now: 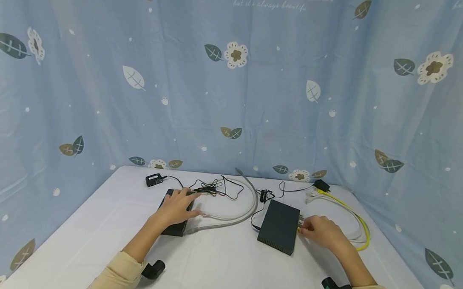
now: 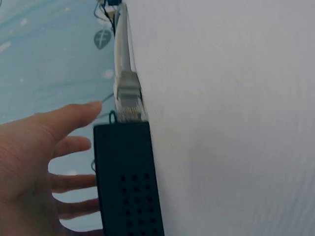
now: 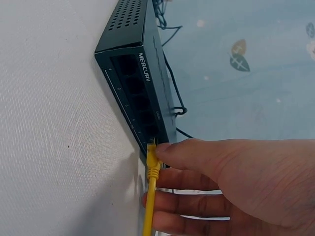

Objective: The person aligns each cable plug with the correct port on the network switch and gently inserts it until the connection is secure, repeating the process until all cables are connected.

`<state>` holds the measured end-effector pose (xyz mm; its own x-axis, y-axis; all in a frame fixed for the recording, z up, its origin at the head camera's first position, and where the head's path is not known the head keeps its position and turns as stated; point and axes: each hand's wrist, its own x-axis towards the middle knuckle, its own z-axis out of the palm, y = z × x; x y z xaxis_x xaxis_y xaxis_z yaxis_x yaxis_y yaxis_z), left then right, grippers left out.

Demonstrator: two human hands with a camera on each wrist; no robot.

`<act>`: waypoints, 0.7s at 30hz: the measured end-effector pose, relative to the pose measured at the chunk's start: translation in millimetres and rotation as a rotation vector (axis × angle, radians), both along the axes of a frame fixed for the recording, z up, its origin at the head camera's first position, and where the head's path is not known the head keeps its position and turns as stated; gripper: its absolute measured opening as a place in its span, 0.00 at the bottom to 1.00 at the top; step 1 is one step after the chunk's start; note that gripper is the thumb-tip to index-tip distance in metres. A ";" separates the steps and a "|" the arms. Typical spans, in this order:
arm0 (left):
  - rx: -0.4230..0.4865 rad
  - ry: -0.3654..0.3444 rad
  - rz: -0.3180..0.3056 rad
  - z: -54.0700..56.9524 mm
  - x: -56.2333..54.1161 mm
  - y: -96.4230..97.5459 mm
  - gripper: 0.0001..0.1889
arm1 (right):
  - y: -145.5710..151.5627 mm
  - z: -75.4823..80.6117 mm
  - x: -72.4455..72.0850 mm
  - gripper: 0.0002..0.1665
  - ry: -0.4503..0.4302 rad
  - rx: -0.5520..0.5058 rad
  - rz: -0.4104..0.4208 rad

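Observation:
In the right wrist view, my right hand (image 1: 322,230) pinches a yellow Ethernet cable plug (image 3: 153,160) between thumb and fingers. The plug's tip is at the last port in the row on a black MERCURY network switch (image 1: 279,226). The ports above it look dark. My left hand (image 1: 177,208) is spread over a second black box (image 1: 175,229), its thumb raised away from the casing. Several of its fingers pass behind that box in the left wrist view. A grey Ethernet plug (image 2: 130,96) is at the box's end.
Grey and white cables (image 1: 228,224) curve between the boxes. Behind lie a black power adapter (image 1: 153,180), a bundled black cord (image 1: 211,188) and another adapter (image 1: 322,185). A yellow cable (image 1: 362,223) loops at right with white cables. A patterned blue curtain (image 1: 233,97) hangs behind the white table (image 1: 219,267).

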<state>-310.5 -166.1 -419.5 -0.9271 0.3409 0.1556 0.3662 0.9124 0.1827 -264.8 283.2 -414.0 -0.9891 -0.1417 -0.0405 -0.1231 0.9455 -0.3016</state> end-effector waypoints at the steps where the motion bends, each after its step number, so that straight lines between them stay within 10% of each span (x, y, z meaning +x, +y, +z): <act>1: -0.004 -0.010 0.011 -0.8 -1.0 -2.7 0.34 | -0.1 -0.2 -0.3 0.08 0.003 0.001 0.002; 21: -0.012 -0.194 0.105 1.7 -2.3 -16.8 0.38 | 1.2 -0.5 -1.0 0.08 -0.003 -0.007 0.005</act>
